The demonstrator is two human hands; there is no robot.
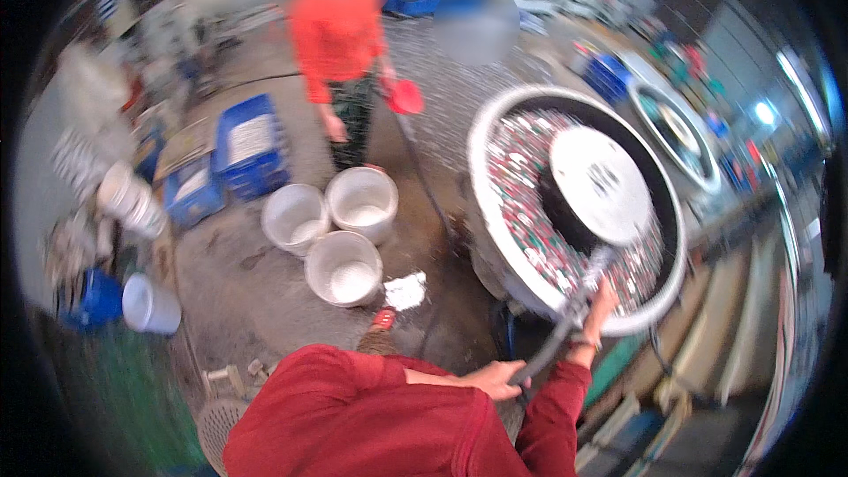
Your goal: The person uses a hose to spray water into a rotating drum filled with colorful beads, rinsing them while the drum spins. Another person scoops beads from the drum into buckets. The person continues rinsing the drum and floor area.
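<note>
My left hand point(497, 379) grips the lower end of a long dark handle point(558, 329). My right hand point(603, 299) holds the same handle higher up, at the near rim of a big round tub point(484, 124). The handle ends in a broad white round blade point(601, 181) that lies tilted over the tub's middle. The tub has a white rim and a dark inside, and it is filled with many small red, green and white pieces point(521, 185). Both my sleeves are red.
Three white buckets point(343, 267) stand together on the concrete floor left of the tub. Behind them stands a person in an orange top point(340, 35) holding a red scoop point(406, 97). Blue crates point(249, 143) are at the left, a second round tub point(676, 128) at the back right.
</note>
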